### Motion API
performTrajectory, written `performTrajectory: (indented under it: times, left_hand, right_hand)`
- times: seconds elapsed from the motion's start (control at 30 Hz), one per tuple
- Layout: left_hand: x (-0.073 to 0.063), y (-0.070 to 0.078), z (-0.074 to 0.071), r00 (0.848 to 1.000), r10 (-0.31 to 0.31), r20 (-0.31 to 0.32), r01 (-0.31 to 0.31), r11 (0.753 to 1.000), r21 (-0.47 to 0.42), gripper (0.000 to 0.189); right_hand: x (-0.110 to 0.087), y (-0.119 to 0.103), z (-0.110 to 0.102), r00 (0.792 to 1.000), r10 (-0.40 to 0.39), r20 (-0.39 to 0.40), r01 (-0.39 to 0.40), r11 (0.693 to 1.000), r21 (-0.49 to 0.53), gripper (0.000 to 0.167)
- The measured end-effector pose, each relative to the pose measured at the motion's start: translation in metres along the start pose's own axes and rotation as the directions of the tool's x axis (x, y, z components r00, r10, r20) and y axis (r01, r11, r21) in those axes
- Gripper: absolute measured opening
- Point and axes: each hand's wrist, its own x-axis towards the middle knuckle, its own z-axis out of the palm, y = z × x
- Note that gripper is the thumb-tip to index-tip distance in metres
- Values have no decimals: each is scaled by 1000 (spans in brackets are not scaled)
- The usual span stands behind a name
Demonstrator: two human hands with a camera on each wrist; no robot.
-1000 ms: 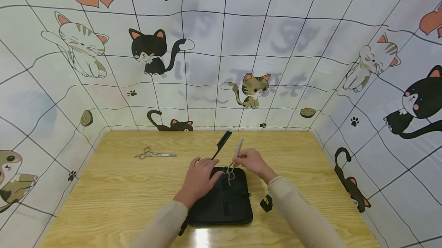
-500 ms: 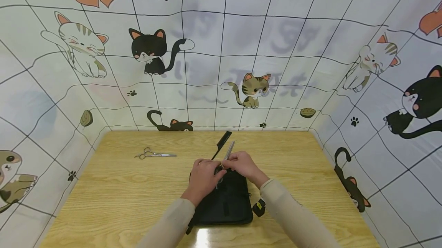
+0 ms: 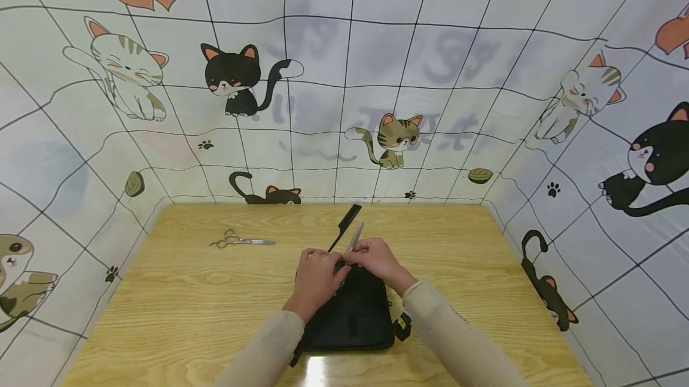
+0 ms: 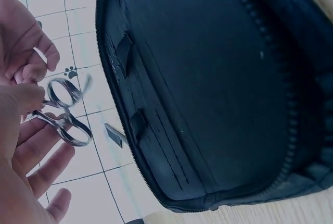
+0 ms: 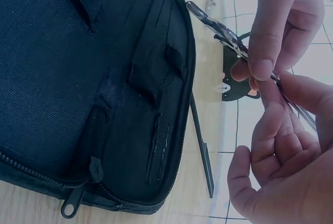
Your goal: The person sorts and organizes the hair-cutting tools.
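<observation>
Both hands hold one pair of silver hair scissors above the far edge of an unzipped black case. The left hand pinches them near the handles between thumb and fingers. The right hand pinches the blade part, with its other fingers curled. In the left wrist view the ring handles point toward the case. One blade seems to have a fine-toothed edge in the right wrist view. Inside the case, elastic loops and narrow slots show. The fingers hide the scissors' middle.
A black tail comb lies behind the case, partly hidden by the left hand. A second pair of scissors lies to the left on the wooden table. A small black piece with a yellow mark shows under the right sleeve.
The right hand has brought the scissors left to the left hand, whose fingers now pinch them too. Over the last half second the hands have barely moved.
</observation>
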Motion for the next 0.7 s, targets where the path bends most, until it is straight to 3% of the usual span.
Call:
performTrajectory:
  times: [0.23,0.5,0.7]
  left_hand:
    - [1,0,0,999,-36,33,36,999,-21,25]
    - [-1,-3,3,1000,-20,20,20,1000,-15,23]
    - [-1,-7,2,997,-28,65,29,1000,-11,22]
  right_hand:
    - [-4,0,1,999,-3,39,3,1000,-3,25]
    - [-6,3,-1,994,-40,101,43,999,-28,24]
    - [-6,9,-5,979,-79,188,109,981,-158,22]
